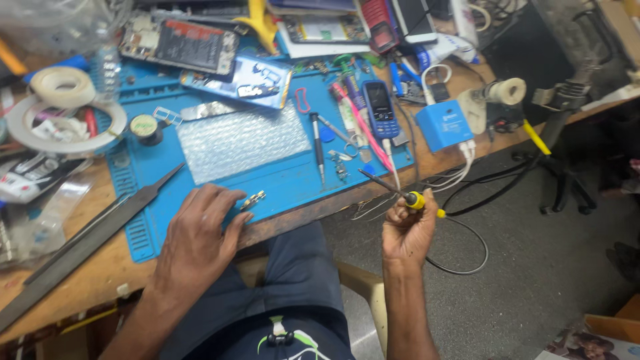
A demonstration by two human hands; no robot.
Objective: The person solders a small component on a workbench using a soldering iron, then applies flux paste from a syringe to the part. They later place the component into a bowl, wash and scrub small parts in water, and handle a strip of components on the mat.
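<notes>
two hands show low in the frame. the left hand (200, 230) lies flat, fingers spread, on the near edge of the blue mat (280, 180) at lower centre-left, holding nothing, fingertips just beside a small metal part (253, 199). the right hand (407, 230), right of centre, is closed around a yellow-handled screwdriver (393, 189), its shaft slanting up-left over the desk (100, 260) edge. a long file (87, 240) lies left; a blue phone (380, 109) sits upper centre.
</notes>
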